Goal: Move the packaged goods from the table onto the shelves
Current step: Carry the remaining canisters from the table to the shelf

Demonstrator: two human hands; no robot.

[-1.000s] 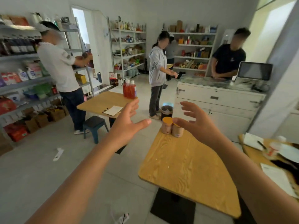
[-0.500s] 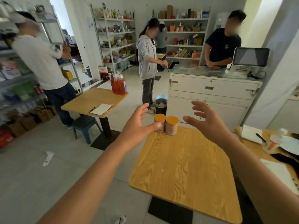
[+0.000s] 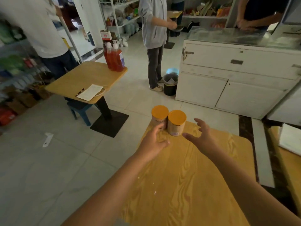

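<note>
A: Standing where, the orange-lidded cans (image 3: 176, 123)?
B: Far corner of table (image 3: 187, 176), upright, touching. Left hand (image 3: 152, 142): unclenched, fingertips (image 3: 160, 127) at left can (image 3: 158, 119). Right hand (image 3: 204, 137): spread, grasping nothing, beside right can (image 3: 176, 126).

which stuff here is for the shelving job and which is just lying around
Job: left can, right can, near table, shelves, left hand, right hand.
Lying about: paper, pen, bin, stool, counter. Red bottles on the other table may come later.
</note>
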